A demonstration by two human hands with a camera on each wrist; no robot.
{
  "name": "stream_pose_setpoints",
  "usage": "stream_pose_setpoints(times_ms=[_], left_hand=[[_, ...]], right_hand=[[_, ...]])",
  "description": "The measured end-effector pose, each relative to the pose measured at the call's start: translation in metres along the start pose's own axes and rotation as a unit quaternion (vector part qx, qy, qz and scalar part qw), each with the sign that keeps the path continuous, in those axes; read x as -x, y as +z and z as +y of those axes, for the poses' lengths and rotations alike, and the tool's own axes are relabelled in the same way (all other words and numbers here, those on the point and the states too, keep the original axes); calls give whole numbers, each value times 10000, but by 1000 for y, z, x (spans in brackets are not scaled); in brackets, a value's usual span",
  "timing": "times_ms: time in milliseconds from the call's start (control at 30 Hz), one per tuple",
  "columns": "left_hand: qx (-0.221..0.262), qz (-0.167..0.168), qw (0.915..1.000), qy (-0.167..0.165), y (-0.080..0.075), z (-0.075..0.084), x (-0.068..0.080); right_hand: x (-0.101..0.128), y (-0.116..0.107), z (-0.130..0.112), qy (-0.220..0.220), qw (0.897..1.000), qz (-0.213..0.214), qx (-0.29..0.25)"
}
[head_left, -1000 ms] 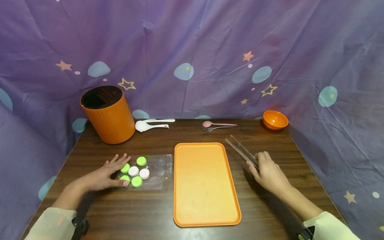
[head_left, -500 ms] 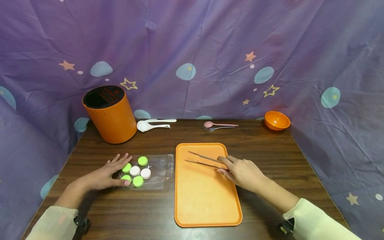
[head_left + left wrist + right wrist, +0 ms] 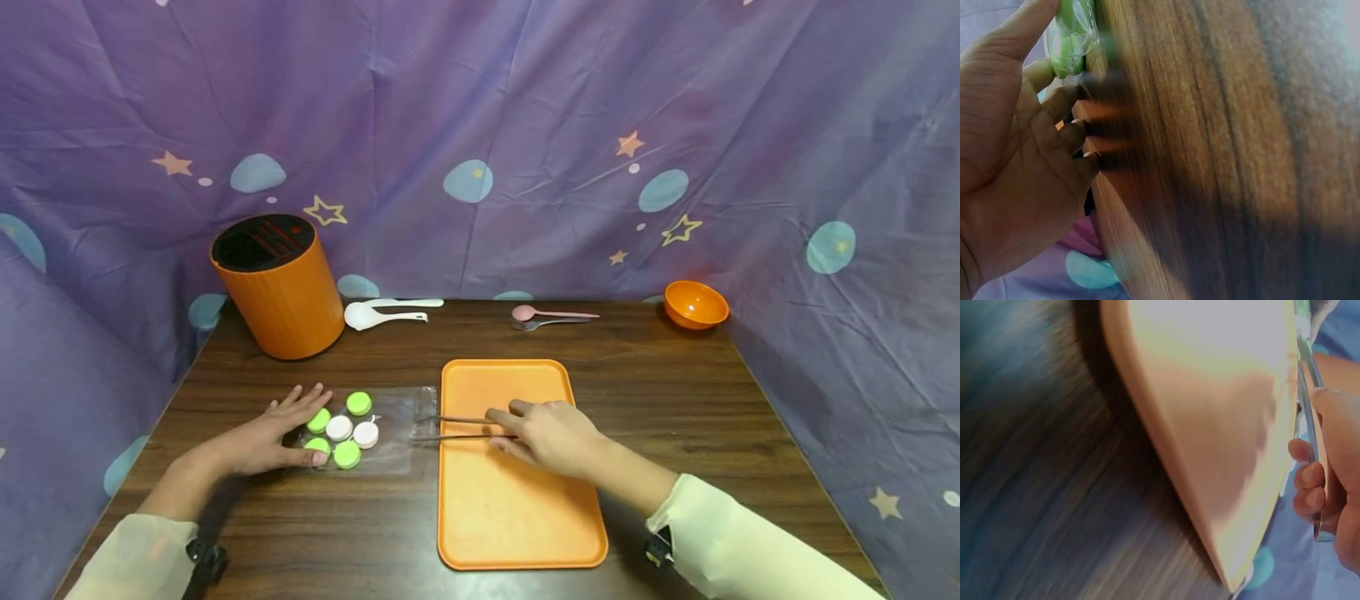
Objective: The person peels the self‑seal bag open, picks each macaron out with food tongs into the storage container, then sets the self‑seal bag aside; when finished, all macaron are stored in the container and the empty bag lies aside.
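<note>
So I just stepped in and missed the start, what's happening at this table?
A person sits at a wooden table. Their right hand holds metal tweezers over an orange tray, tips pointing left at a clear plastic bag of green and white caps. Their left hand rests flat on the bag's left edge, touching the caps. The tweezers' tips reach the bag's right end but are not at the caps.

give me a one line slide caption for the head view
Right hand points metal tongs toward bagged caps steadied by left hand.
</note>
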State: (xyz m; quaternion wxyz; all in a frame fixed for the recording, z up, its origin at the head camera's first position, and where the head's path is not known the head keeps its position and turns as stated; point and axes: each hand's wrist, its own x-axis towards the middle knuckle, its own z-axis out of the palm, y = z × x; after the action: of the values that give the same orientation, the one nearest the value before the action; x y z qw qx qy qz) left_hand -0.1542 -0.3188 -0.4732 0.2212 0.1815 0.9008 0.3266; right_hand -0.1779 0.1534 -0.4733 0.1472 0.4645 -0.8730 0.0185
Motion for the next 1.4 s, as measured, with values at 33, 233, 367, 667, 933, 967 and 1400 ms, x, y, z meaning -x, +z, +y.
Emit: stream_pose_setpoints(times_ms=[33, 233, 367, 667, 933, 967, 1400], left_hand=[[2, -7, 10000, -18, 0, 0, 0], [20, -43, 10000, -81, 0, 0, -1], [26, -20, 10000, -60, -1, 1, 0], [38, 35, 10000, 5, -1, 2, 0], [78, 65, 9999, 45, 0, 1, 2], [87, 53, 9999, 30, 1, 1, 2], [54, 66, 9999, 140, 0, -2, 2]], right_hand=[[-3, 2, -1, -18, 10000, -52, -11], [-22, 10, -10, -37, 9997, -226, -116], [-33, 13, -15, -93, 9994, -277, -201], [-52, 20, -26, -206, 9993, -235, -183], [-53, 21, -28, -239, 9993, -156, -238], [-52, 20, -28, -251, 9993, -148, -232], [-40, 3, -14, -265, 9996, 19, -54]])
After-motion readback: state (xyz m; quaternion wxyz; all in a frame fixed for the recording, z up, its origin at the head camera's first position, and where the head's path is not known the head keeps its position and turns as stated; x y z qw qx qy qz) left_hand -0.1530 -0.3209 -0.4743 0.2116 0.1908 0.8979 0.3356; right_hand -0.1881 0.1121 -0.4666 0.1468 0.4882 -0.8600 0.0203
